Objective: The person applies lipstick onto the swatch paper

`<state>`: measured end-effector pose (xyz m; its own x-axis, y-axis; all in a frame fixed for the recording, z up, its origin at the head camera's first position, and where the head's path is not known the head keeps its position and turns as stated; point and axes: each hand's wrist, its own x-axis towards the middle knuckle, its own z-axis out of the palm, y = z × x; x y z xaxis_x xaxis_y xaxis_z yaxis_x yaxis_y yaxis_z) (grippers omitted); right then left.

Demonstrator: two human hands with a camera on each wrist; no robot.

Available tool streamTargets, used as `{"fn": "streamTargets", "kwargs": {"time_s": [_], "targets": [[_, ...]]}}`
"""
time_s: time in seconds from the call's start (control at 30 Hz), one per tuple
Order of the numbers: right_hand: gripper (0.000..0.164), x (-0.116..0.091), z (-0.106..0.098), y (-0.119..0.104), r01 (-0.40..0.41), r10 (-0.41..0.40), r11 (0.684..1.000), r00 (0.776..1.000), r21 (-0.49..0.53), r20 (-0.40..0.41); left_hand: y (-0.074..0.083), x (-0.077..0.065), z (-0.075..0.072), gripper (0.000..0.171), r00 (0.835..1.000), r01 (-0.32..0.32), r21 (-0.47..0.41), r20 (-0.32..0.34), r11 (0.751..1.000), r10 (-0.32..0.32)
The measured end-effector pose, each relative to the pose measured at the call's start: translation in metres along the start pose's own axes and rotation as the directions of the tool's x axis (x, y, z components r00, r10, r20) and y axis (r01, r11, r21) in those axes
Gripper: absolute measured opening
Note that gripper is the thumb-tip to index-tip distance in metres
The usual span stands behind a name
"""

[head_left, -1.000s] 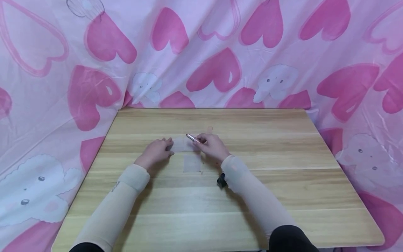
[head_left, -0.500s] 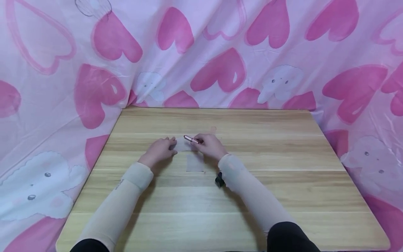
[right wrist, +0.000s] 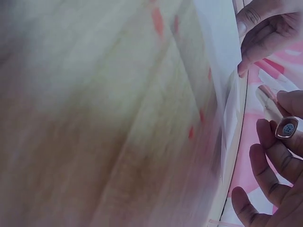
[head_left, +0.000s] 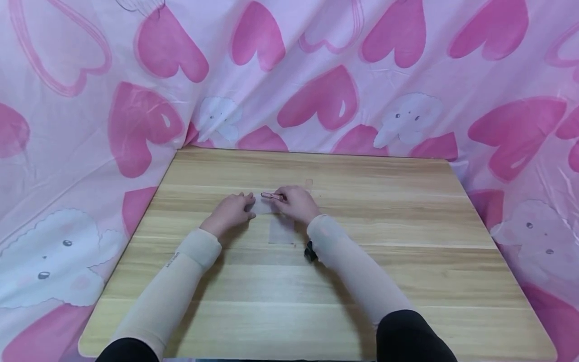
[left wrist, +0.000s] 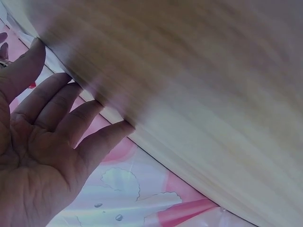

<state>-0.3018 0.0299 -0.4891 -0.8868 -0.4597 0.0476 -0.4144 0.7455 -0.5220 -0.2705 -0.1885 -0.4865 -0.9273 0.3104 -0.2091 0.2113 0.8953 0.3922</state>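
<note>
My left hand [head_left: 229, 213] rests fingertips down at the left end of a thin whitish sheet [head_left: 263, 205], its fingers spread and fairly straight. In the left wrist view, the palm of the left hand [left wrist: 38, 151] faces the camera. My right hand [head_left: 298, 204] pinches a slim rose-gold lipstick tube [head_left: 270, 196] above the sheet, its far end pointing left. The right wrist view shows the tube's labelled end [right wrist: 288, 127] between thumb and fingers, the other fingers of the right hand [right wrist: 284, 189] loosely bent. Whether the lipstick touches the sheet I cannot tell.
A second pale square sheet [head_left: 281, 232] lies nearer on the wooden table [head_left: 253, 311]. Behind the right hand is a small clear pinkish piece [head_left: 309, 184]. Several red marks [right wrist: 158, 21] show in the right wrist view. A pink heart-patterned curtain [head_left: 316, 100] surrounds the table.
The lipstick tube has shifted slightly left over the sheet and lies more level, with the right hand following. My left hand keeps its place on the sheet; the head view has shifted a little.
</note>
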Motion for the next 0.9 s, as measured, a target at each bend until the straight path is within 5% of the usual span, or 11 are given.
{"fn": "streamTargets", "kwargs": {"time_s": [0.53, 0.9], "targets": [[0.032, 0.011, 0.01, -0.002, 0.018, -0.021, 0.994, 1.0, -0.112, -0.023, 0.0, 0.0, 0.0, 0.057, 1.0, -0.014, 0.045, 0.002, 0.999, 0.014], [0.028, 0.013, 0.016, -0.002, 0.033, -0.038, 0.996, 0.998, -0.088, -0.056, 0.002, -0.001, -0.002, 0.057, 1.0, -0.002, 0.039, 0.003, 0.999, 0.001]]}}
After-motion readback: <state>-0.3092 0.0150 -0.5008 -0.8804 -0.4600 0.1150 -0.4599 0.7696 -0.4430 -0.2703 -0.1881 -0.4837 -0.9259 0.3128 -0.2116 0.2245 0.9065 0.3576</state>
